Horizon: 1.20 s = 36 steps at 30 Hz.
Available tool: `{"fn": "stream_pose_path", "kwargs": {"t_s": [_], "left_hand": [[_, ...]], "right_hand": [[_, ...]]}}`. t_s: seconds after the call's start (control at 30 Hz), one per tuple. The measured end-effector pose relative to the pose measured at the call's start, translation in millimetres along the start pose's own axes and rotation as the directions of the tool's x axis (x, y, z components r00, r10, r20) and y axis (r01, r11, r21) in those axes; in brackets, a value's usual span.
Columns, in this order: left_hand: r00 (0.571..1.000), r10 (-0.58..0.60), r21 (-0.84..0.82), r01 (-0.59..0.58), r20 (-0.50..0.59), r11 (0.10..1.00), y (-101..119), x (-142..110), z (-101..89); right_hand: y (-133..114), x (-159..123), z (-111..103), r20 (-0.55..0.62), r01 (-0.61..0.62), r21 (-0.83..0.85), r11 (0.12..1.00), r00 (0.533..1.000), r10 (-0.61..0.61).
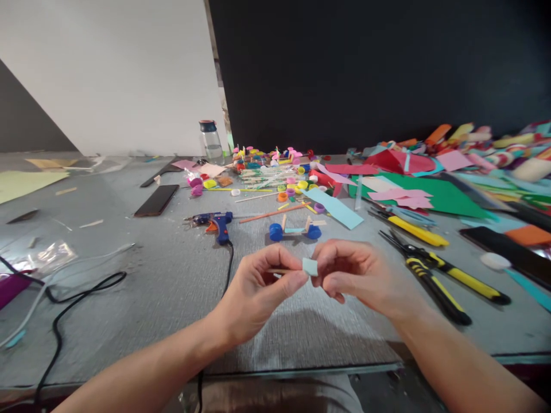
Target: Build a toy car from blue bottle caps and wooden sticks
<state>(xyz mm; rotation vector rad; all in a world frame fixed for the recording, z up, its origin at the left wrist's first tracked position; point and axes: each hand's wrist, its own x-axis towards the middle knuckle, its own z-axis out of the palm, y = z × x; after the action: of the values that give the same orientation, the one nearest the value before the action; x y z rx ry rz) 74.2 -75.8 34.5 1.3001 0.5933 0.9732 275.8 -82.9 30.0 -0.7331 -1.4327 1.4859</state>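
Paper square (310, 267), pale blue: where does it sit, and how do the hands hold things?

It is raised over the near part of the desk (172, 304). The left hand (258, 287) has its grip closed on a thin wooden stick (278, 271), the paper at its fingertips. The right hand (365, 275) has its fingers gathered by the paper's right edge; whether they clamp it, one cannot tell.

And how would the pieces handle?

Both look light. The stick seems stiff but could snap; it is best taken along its shaft. The paper should crease easily, so a light pinch at the edges suits it.

What about room?

The desk's front edge runs at six o'clock, with bare surface before it. Yellow-and-black pliers (443, 295) lie at three o'clock. The glue gun (221, 226) lies at ten, its cord (231, 261) trailing past nine. Nearest is the blue-wheeled piece (295, 230), just beyond at eleven; a forward swing could brush it.
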Motion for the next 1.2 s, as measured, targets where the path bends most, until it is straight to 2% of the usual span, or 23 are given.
{"fn": "stream_pose_path", "kwargs": {"t_s": [0.07, 0.17, 0.3, 0.4, 0.5, 0.63, 0.73, 0.83, 0.93, 1.03, 1.2], "left_hand": [[1.000, 0.015, 0.058, -0.015, -0.007, 0.998, 1, -1, 1.1], [0.999, 0.028, 0.140, -0.024, -0.030, 0.990, 1, -2, 3.7], [0.997, 0.046, 0.234, -0.030, -0.062, 0.972, -1, -3, 5.8], [0.995, 0.065, 0.254, -0.043, -0.081, 0.966, -1, -2, 5.2], [0.996, 0.050, 0.182, -0.036, -0.068, 0.983, -1, -1, 2.7], [1.000, -0.001, 0.000, 0.001, 0.029, 1.000, 0, 1, -0.4], [0.997, -0.008, -0.067, 0.013, 0.070, 0.998, 1, 2, -0.2], [0.993, -0.073, -0.081, 0.081, 0.090, 0.993, 2, 2, 0.7], [0.984, -0.149, -0.079, 0.157, 0.098, 0.984, 2, 3, -0.3], [0.977, -0.190, -0.088, 0.199, 0.100, 0.976, -1, 3, -2.7], [0.974, -0.212, -0.106, 0.220, 0.080, 0.970, -5, 4, -4.9]], "right_hand": [[0, -2, 4, -0.041, -0.003, -0.067, 0.998, 0.999, 0.001], [-1, -4, 10, -0.085, 0.047, -0.210, 0.976, 0.994, -0.066], [-6, -5, 14, -0.077, 0.130, -0.385, 0.914, 0.982, -0.172], [-9, -6, 14, -0.068, 0.154, -0.449, 0.880, 0.976, -0.206], [-10, -5, 10, -0.061, 0.118, -0.377, 0.918, 0.986, -0.152], [-6, -4, 3, -0.007, 0.045, -0.154, 0.987, 0.999, -0.047], [-1, -1, -1, 0.058, 0.012, 0.006, 1.000, 0.998, -0.013], [2, 1, -4, 0.118, -0.043, 0.105, 0.994, 0.992, 0.031], [2, 2, -4, 0.154, -0.082, 0.120, 0.989, 0.986, 0.063], [-1, 1, -3, 0.157, -0.085, 0.064, 0.994, 0.985, 0.075], [-5, 0, -2, 0.098, -0.063, -0.029, 0.998, 0.993, 0.066]]}}
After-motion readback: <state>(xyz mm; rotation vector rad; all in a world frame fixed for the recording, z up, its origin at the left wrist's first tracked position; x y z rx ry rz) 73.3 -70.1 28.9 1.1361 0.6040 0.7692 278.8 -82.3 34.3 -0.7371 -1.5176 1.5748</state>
